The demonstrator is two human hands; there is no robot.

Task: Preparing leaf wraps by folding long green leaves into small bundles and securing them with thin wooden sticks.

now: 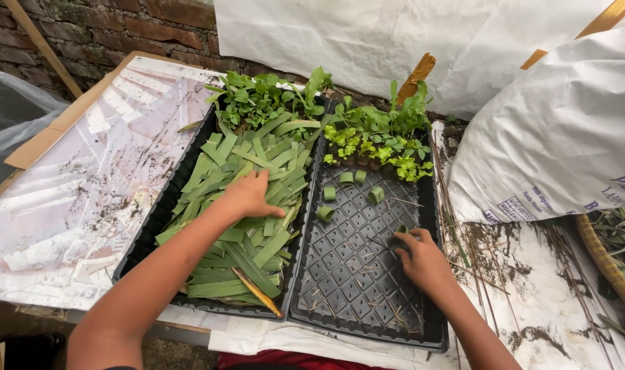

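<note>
We see two black seedling trays side by side on a soil-flecked surface. Our left hand lies palm down with its fingers spread loosely on the heap of cut green leaf strips that fills the left tray; it presses on the strips and we cannot tell whether it grips any of them. Our right hand rests in the right tray, fingers curled around a small rolled leaf piece that sits at a cell of the grid; most of that piece is hidden by the fingers. Several more rolled leaf cups stand in cells farther up the same tray, just below a row of small leafy seedlings at its far end. Another clump of green plants crowds the far end of the left tray, overlapping the strips. A thin yellowish stick lies across the near edge of the strip heap. To the right a large white sack leans close against the right tray, and a woven basket with leaves shows at the edge. White sheeting and a brick wall stand behind.
</note>
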